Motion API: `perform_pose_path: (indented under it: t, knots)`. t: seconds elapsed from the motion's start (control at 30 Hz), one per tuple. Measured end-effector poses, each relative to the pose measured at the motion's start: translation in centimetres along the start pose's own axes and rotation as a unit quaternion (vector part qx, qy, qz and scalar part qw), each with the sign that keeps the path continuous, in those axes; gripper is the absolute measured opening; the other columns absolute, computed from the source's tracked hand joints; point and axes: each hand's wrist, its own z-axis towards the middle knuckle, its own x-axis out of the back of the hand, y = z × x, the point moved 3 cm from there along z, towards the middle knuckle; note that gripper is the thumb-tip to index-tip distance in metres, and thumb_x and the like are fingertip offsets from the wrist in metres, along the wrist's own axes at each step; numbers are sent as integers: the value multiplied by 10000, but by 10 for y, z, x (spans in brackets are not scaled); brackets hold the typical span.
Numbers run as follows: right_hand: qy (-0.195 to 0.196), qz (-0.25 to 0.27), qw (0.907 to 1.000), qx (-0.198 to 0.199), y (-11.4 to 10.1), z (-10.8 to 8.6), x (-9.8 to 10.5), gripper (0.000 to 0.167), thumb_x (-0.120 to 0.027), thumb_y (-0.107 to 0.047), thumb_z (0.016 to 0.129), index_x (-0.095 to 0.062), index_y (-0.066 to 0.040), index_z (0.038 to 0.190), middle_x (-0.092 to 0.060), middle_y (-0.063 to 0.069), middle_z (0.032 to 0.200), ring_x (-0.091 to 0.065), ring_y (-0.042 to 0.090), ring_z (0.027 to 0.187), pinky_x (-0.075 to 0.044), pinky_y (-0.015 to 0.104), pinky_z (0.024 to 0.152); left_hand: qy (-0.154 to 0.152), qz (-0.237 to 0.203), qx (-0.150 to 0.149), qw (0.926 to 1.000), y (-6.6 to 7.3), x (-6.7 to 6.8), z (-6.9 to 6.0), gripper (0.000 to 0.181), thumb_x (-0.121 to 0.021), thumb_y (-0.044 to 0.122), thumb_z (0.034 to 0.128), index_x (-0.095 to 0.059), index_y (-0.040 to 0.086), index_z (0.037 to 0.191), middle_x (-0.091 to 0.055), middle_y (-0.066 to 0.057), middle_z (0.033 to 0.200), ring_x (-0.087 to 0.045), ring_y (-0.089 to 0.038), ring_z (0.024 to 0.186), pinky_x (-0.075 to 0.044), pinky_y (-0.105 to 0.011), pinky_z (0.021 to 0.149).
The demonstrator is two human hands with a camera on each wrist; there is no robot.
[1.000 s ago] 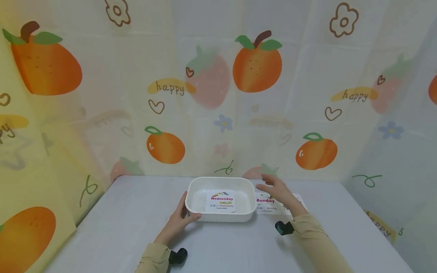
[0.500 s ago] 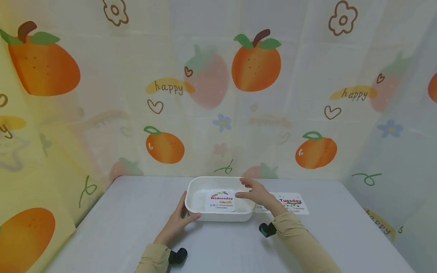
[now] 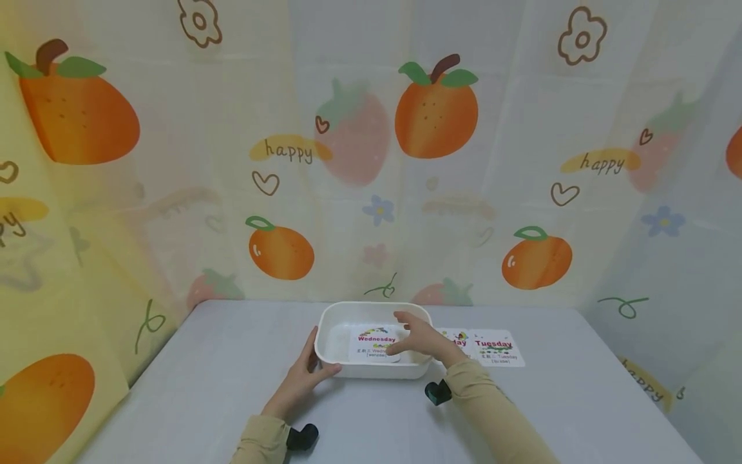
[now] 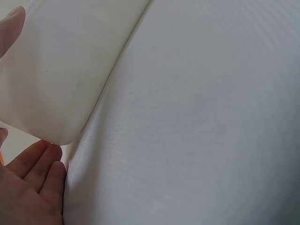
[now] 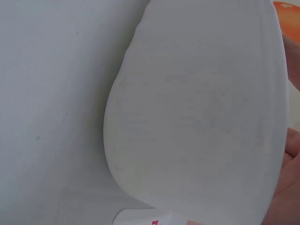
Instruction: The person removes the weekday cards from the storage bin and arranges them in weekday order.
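White fabric tablecloth (image 3: 214, 380) gives room to move left and in front of the deep, rounded-rectangular white plastic-looking tray (image 3: 377, 371). The left hand (image 3: 298, 377) grips the tray's near-left corner between thumb and fingers; the right hand (image 3: 423, 339) reaches over the tray's right rim, thumb and fingers apart, whether touching anything unclear. Right of the tray, two white rectangular printed cards seem already laid out: a partly hidden "day" card (image 3: 460, 336) nearest it, then the "Tuesday" card (image 3: 502, 353). The white "Wednesday" card (image 3: 371, 345), inside the tray and hemmed by its walls, seems the one remaining
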Motion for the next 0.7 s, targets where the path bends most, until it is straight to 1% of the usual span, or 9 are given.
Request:
perform_pose_path:
  t: [0.07, 0.2, 0.3, 0.33, 0.53, 0.57, 0.7]
  knots:
    - [14, -46, 10000, -26, 1, 2, -2, 882, -816, -159, 703, -317, 46, 1401, -350, 234, 1405, -340, 433, 1250, -329, 512, 1011, -1, 54, 0, 10000, -4, 0, 1, 975, -749, 259, 786, -96, 154, 1502, -177, -152, 1511, -193, -383, 1346, -171, -584, 1053]
    - [102, -168, 9998, -20, 4, 7, -5, 875, -825, -146, 686, -339, 63, 1383, -375, 247, 1381, -364, 437, 1228, -339, 506, 1004, 2, 158, 5, 9999, -17, 0, 7, 1001, -756, 346, 766, -94, 204, 1504, -192, -124, 1512, -203, -357, 1350, -189, -557, 1060]
    - [169, -245, 9995, -82, 6, 10, -8, 881, -836, -157, 670, -355, 62, 1375, -389, 242, 1374, -371, 428, 1227, -329, 500, 1014, 14, 172, 27, 9998, -23, 0, 9, 1026, -762, 394, 745, -96, 213, 1504, -203, -117, 1509, -210, -353, 1348, -203, -546, 1059]
    - [201, -274, 9994, -98, 7, 10, -9, 882, -839, -160, 665, -360, 61, 1373, -392, 239, 1373, -370, 425, 1229, -325, 499, 1017, 20, 146, 36, 9999, -19, 0, 7, 1023, -763, 384, 747, -100, 200, 1504, -209, -128, 1506, -214, -361, 1345, -206, -551, 1056]
    - [338, -530, 9978, -231, 7, 13, -14, 899, -853, -197, 645, -377, 50, 1367, -387, 228, 1381, -359, 408, 1245, -301, 497, 1035, 41, 151, 161, 9997, -22, 1, 8, 1042, -766, 425, 728, -94, 242, 1503, -215, -104, 1507, -218, -353, 1345, -210, -564, 1050]
    - [337, -562, 9976, -236, 7, 14, -15, 901, -855, -199, 642, -378, 53, 1365, -385, 232, 1380, -356, 409, 1247, -295, 498, 1038, 42, 172, 169, 9997, -27, 0, 11, 1049, -765, 446, 721, -90, 258, 1502, -213, -91, 1509, -218, -345, 1347, -210, -561, 1051]
    - [290, -825, 9960, -203, 8, 16, -18, 919, -866, -186, 615, -381, 76, 1350, -388, 251, 1368, -341, 399, 1261, -262, 476, 1062, 51, 186, 137, 9997, -27, 0, 11, 1038, -762, 427, 733, -94, 236, 1504, -217, -111, 1505, -224, -358, 1342, -215, -557, 1051]
